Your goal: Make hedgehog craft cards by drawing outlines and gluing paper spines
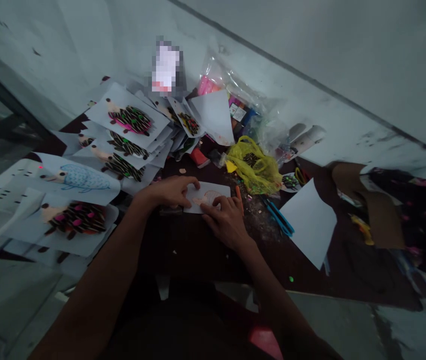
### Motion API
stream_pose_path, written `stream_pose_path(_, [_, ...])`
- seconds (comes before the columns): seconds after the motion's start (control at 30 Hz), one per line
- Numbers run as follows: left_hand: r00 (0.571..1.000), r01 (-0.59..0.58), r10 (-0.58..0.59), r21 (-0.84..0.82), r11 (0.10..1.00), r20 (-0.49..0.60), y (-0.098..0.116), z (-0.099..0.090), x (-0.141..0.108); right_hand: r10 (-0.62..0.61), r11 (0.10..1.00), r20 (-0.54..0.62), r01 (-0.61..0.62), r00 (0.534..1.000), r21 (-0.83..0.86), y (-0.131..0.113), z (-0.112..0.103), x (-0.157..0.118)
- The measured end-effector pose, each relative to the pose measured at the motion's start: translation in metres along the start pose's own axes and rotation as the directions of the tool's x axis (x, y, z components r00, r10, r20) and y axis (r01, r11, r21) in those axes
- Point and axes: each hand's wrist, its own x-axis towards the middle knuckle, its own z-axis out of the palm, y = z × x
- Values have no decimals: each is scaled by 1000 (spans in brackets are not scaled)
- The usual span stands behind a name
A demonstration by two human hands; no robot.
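A small white sheet [218, 189] with a hedgehog outline lies on the dark table [193, 250]. My left hand [173, 191] rests at the sheet's left side, its thumb and forefinger apart and touching the paper. On the lower right part of the sheet is my right hand [228, 220], with its fingers spread over the drawing; nothing is visibly gripped in it. An orange stick-like tool [239, 200] stands out just beyond the right hand's fingers. Blue-handled scissors [280, 217] lie further right.
Stacks of white sheets with decorated hedgehogs [130, 119] fill the left. A yellow plastic bag [254, 165], clear bags [235, 85] and a pixelated bright object [166, 67] are at the back. A blank sheet [312, 222] and brown cardboard [385, 215] lie right.
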Motion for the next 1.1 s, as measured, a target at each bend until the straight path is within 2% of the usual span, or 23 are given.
stream_pose_path(0.33, [1000, -7, 7, -20, 1000, -2, -2, 1, 0, 5, 998, -41, -2, 999, 59, 1, 2, -5])
stream_pose_path(0.53, [1000, -6, 6, 17, 1000, -7, -2, 0, 1, 63, 996, -120, -54, 991, 75, 3, 1, -7])
stream_pose_path(0.77, [1000, 1, -1, -5, 1000, -10, -2, 1, 0, 25, 999, -50, -23, 998, 27, -1, 4, -3])
stream_pose_path(1.1, [1000, -20, 20, -5, 1000, -22, -2, 1, 0, -14, 1000, -14, 14, 1000, 8, -7, 1, 0])
